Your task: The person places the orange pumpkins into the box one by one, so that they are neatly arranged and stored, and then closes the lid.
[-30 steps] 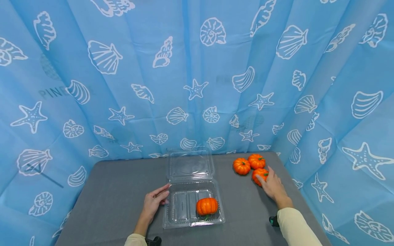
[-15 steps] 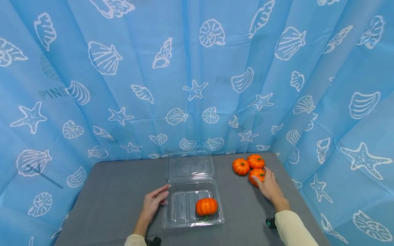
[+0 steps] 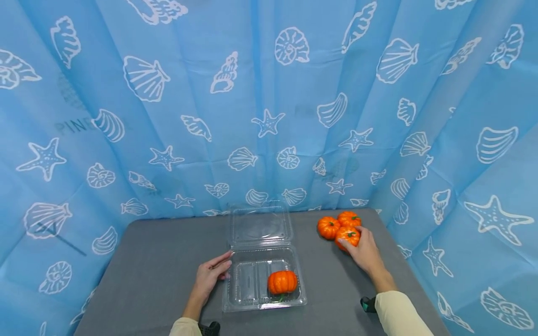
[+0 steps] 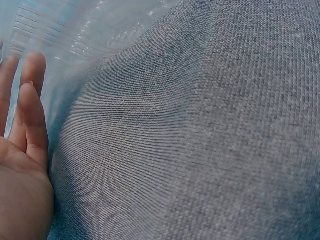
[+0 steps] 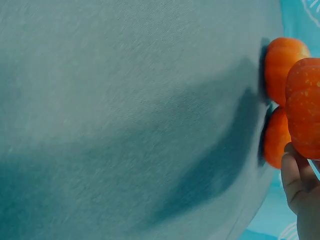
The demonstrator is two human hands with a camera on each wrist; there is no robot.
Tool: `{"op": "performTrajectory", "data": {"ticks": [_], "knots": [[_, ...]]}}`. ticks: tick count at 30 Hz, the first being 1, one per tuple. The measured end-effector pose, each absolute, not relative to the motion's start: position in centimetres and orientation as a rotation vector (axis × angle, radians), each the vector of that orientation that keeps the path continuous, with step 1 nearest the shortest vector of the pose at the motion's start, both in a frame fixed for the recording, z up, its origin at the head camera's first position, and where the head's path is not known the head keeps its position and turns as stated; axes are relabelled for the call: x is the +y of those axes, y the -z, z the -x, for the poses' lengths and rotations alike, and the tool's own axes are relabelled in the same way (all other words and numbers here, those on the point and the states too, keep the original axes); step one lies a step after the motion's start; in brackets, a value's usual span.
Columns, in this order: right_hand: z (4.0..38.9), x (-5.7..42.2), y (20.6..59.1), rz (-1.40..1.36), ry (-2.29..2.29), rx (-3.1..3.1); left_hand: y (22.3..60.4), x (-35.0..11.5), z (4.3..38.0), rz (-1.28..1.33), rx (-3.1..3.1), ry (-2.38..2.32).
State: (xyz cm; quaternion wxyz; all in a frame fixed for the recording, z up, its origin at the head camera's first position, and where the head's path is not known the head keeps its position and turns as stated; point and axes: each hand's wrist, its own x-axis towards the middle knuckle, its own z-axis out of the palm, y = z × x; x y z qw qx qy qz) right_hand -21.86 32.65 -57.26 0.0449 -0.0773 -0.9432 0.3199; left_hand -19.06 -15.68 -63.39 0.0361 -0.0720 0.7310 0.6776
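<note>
My right hand point(image 3: 367, 252) grips a small orange pumpkin point(image 3: 347, 236), thumb on its near left side and fingers at its right. In the right wrist view the held pumpkin point(image 5: 304, 107) overlaps two others behind it. Those are the left pumpkin point(image 3: 328, 227) and the back pumpkin point(image 3: 349, 219), both resting on the table. A clear plastic clamshell container point(image 3: 248, 305) lies with its lid folded back. One more pumpkin point(image 3: 282, 282) sits on its side in the container's right half. My left hand point(image 3: 209, 276) touches the container's left rim with fairly straight, relaxed fingers.
The container's clear lid point(image 3: 260, 224) reaches toward the table's back edge. Grey cloth covers the table point(image 3: 168, 261). A blue curtain point(image 3: 269, 93) with white shell prints hangs behind and along both sides.
My right hand has closed round the front pumpkin and moved it slightly left and back, close to the other two. The left hand and the container have stayed in place.
</note>
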Motion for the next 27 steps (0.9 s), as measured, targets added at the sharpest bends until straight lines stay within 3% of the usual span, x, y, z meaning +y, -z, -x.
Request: {"op": "performTrajectory", "data": {"ticks": [27], "knots": [[22.5, 26.6, 53.3, -0.111, -0.961, -2.676, 63.3, -15.5, 19.0, 0.188, 2.228, -2.128]]}}
